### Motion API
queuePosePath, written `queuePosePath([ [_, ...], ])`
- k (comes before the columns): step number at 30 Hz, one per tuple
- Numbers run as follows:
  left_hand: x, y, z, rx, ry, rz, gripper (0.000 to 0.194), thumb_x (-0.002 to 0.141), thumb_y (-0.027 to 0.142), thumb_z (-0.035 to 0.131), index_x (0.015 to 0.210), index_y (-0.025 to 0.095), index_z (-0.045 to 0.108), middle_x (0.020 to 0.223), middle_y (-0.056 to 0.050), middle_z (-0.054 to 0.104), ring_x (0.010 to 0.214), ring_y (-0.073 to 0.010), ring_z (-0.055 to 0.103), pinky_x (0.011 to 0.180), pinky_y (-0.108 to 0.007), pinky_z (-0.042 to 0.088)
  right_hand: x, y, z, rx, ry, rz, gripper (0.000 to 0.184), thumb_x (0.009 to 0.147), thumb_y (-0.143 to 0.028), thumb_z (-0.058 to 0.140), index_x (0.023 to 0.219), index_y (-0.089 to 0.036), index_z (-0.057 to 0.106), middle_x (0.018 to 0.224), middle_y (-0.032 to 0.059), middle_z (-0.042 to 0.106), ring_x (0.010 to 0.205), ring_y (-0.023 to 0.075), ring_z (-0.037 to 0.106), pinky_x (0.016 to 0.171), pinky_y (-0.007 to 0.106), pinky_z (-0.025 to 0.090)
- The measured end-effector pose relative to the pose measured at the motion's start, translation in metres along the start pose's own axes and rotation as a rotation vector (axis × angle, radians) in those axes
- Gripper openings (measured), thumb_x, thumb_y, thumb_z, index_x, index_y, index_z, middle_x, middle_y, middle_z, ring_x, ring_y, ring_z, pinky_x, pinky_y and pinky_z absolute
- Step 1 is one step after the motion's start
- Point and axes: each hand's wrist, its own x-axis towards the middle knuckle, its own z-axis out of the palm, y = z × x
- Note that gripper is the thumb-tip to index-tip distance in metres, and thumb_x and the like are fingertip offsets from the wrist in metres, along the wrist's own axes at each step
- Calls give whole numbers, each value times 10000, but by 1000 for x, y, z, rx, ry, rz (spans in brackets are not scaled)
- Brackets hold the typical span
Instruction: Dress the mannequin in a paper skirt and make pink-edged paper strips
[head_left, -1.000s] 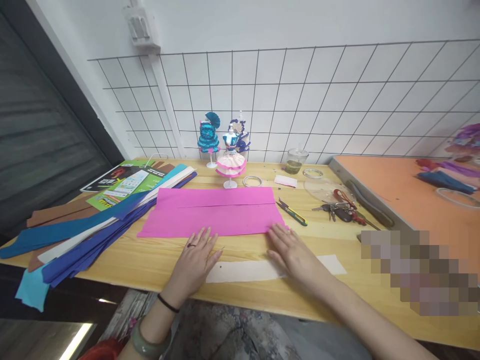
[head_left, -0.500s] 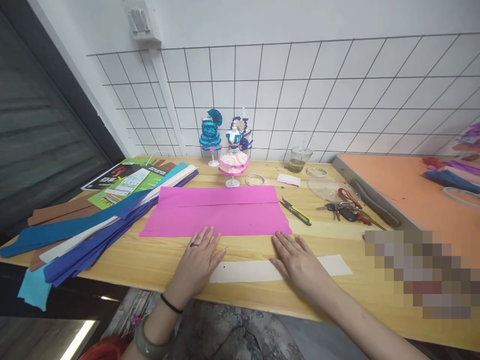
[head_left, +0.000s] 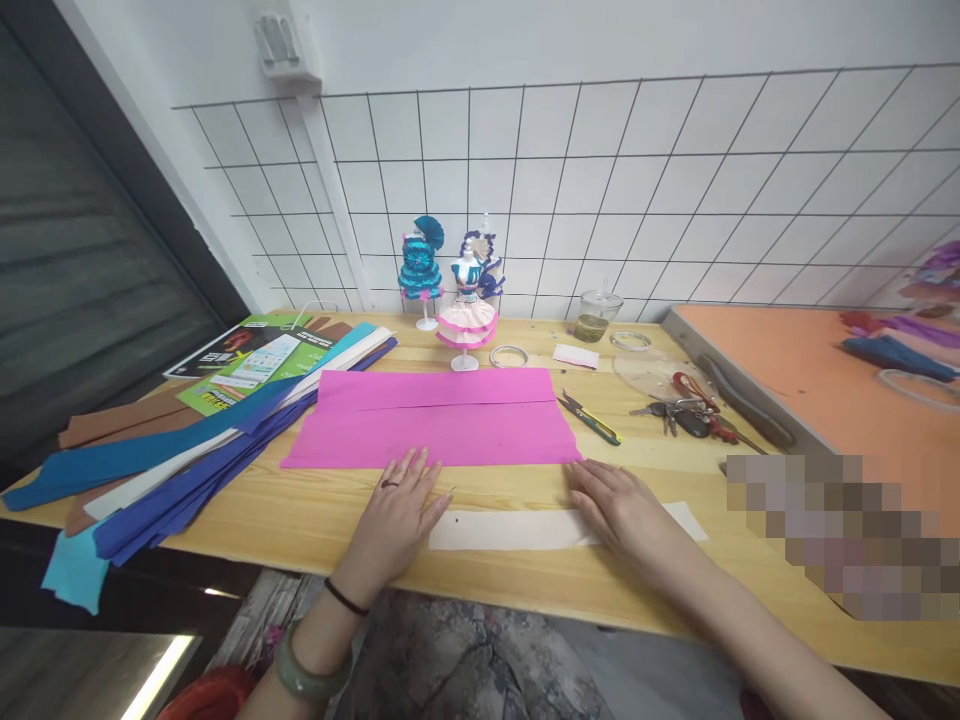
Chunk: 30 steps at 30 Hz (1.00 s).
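A sheet of pink crepe paper (head_left: 435, 430) lies flat on the wooden table, with a slit or fold line running lengthwise across it. My left hand (head_left: 401, 510) is open, its spread fingertips resting on the sheet's near edge. At the near right corner of the paper, my right hand (head_left: 619, 505) lies palm down with its fingers stretched out, the tips touching or just beside the corner. A cream paper strip (head_left: 502, 530) lies between my hands and passes under the right one. Beyond the right hand is a yellow and black utility knife (head_left: 592, 418).
Dressed miniature mannequins (head_left: 466, 310) stand at the back. Colored paper strips (head_left: 202, 445) and a green leaflet (head_left: 225, 385) are on the left. Rings of tape (head_left: 510, 356), a cup (head_left: 596, 318), keys (head_left: 690, 418) and an orange-topped surface (head_left: 810, 380) are toward the right.
My right hand has slid to the right, from the pink sheet's near edge to its near right corner. The left hand stays in place on the edge.
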Motion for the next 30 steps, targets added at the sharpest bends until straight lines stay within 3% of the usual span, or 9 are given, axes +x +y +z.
queuePosePath([
  [6,0,-1,3,-21,9,-2,507,905,458,330,1304,168,444,1386,-121,410,1310,-259,324,1059,-472,295,-29,10,-23,141,-50,-75,372,924,-333,381,1212,-163,545,1238,104,574,1137,206,523,961,374,454],
  [11,0,-5,5,-66,9,-32,522,900,466,334,1298,149,448,1407,-132,375,1324,-269,291,1056,-473,302,-50,6,-11,73,16,-211,365,901,-298,450,1232,-171,540,1269,86,557,1217,232,453,993,409,433],
  [15,0,-1,-4,-101,49,-27,516,900,453,342,1304,146,438,1425,-122,347,1360,-289,182,1055,-505,289,-57,-3,-2,-17,70,-235,345,896,-285,465,1197,-161,580,1274,98,552,1218,267,454,999,458,419],
  [18,-6,13,-13,-90,20,115,566,889,469,358,1353,145,368,1431,-115,339,1370,-300,129,1066,-526,250,-57,-5,0,-36,80,-231,348,898,-285,462,1200,-159,582,1281,100,544,1217,271,456,994,459,425],
  [22,-21,34,-14,-28,-81,355,646,856,541,376,1385,177,307,1434,-92,341,1360,-278,187,1083,-492,225,-58,-4,1,-11,85,-217,355,898,-290,461,1213,-171,572,1297,96,527,1226,270,446,1005,466,411],
  [30,-32,27,-3,69,-69,371,690,847,588,326,1394,169,286,1415,-90,377,1337,-253,254,1094,-465,172,-69,12,2,1,-4,-153,401,909,-335,431,1275,-193,513,1382,83,424,1295,259,344,1040,478,350],
])
